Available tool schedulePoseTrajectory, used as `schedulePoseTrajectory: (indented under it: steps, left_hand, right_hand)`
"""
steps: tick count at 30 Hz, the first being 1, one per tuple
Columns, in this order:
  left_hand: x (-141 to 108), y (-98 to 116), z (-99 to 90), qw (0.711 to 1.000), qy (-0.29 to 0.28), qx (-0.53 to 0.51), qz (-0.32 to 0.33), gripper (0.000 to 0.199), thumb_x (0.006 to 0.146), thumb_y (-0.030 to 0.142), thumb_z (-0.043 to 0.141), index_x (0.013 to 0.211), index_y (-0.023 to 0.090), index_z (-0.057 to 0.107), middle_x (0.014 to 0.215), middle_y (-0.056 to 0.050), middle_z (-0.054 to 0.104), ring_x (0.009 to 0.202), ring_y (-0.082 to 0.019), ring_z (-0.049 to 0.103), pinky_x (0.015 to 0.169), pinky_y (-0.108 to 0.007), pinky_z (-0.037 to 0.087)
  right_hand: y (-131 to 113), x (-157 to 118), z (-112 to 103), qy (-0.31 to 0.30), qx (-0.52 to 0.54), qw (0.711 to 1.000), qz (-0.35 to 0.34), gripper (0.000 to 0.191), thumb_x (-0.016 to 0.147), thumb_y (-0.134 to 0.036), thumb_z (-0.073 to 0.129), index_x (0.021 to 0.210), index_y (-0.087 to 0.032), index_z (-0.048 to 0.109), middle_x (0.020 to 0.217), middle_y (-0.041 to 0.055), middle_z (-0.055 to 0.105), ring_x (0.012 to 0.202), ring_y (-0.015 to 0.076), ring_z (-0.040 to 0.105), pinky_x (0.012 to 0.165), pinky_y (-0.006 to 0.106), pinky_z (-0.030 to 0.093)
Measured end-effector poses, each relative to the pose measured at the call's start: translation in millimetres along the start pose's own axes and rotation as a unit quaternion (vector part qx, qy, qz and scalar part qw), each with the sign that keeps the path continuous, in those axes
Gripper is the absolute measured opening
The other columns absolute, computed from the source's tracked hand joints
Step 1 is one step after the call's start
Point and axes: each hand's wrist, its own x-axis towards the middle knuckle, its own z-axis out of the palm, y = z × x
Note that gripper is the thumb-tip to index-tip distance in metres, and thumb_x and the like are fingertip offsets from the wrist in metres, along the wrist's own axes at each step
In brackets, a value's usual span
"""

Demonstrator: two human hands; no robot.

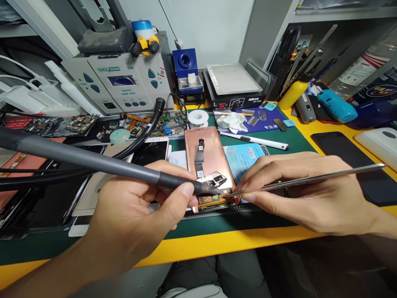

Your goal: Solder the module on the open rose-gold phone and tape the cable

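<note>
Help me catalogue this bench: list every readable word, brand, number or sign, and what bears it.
"QUICK", "LEAD FREE", "ESD", "TEMP", "AIR", "POWER": grey station.
"385": black display unit.
"+": white pen-like tool.
"BY-940", apparently: black control box.
Too small or blurred: station's model number and button labels, blue card print, bottle labels, stickers on the copper phone back.

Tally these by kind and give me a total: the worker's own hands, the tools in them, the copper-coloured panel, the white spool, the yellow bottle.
Hands: 2 (left hand, right hand)
Held tools: 2 (dark-handled tool, thin metal tool)
Copper-coloured panel: 1
White spool: 1
Yellow bottle: 1
Total: 7
</note>
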Motion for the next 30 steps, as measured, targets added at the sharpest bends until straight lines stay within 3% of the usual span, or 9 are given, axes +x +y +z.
schedulePoseTrajectory:
  steps: [7, 14, 20, 26, 30]
  left_hand:
    - [0.1, -0.6, -0.3, 1.000, 0.002, -0.001, -0.003, 0.013, 0.088, 0.030, 0.068, 0.086, 0.028, 0.081, 0.067, 0.004, 0.080, 0.041, -0.009, 0.059, 0.052, -0.022, 0.058]
    - [-1.3, 1.7, -0.5, 0.999, 0.008, -0.020, -0.038, 0.011, 0.088, 0.034, 0.070, 0.086, 0.029, 0.080, 0.067, 0.003, 0.079, 0.052, -0.014, 0.070, 0.045, -0.020, 0.057]
    - [0.2, -0.2, -4.4, 0.999, 0.015, -0.018, -0.033, 0.008, 0.089, 0.037, 0.074, 0.088, 0.030, 0.079, 0.048, 0.005, 0.063, 0.070, -0.025, 0.083, 0.051, -0.024, 0.062]
    - [0.7, -1.0, -4.8, 0.998, 0.015, -0.052, -0.018, 0.013, 0.093, 0.029, 0.068, 0.089, 0.028, 0.080, 0.066, 0.003, 0.077, 0.050, -0.012, 0.068, 0.048, -0.020, 0.058]
    - [8.1, -10.3, -14.7, 0.996, -0.045, -0.074, 0.011, 0.010, 0.095, 0.030, 0.072, 0.094, 0.026, 0.081, 0.073, 0.001, 0.081, 0.051, -0.013, 0.070, 0.049, -0.021, 0.060]
  right_hand:
    - [1.4, 1.1, -1.5, 0.055, 0.069, 0.988, 0.125, 0.009, 0.086, -0.023, 0.092, 0.081, -0.018, 0.086, 0.076, 0.0061, 0.084, 0.052, 0.0161, 0.072, 0.041, 0.022, 0.058]
    - [2.4, 3.5, -4.2, 0.070, 0.113, 0.973, 0.191, 0.018, 0.078, -0.028, 0.100, 0.078, -0.019, 0.084, 0.073, 0.0048, 0.083, 0.048, 0.0149, 0.071, 0.042, 0.020, 0.059]
    - [11.9, 6.5, -9.7, 0.092, 0.197, 0.955, 0.204, 0.018, 0.082, -0.030, 0.099, 0.081, -0.019, 0.084, 0.069, 0.0041, 0.082, 0.048, 0.0162, 0.073, 0.043, 0.022, 0.061]
    - [19.1, 11.1, -11.2, 0.129, 0.267, 0.934, 0.199, 0.019, 0.081, -0.030, 0.100, 0.078, -0.019, 0.085, 0.062, 0.0017, 0.076, 0.054, 0.0172, 0.075, 0.042, 0.022, 0.061]
    - [18.1, 16.5, -11.0, 0.156, 0.304, 0.918, 0.200, 0.026, 0.078, -0.028, 0.102, 0.069, -0.017, 0.080, 0.058, -0.0009, 0.070, 0.055, 0.0167, 0.075, 0.040, 0.020, 0.058]
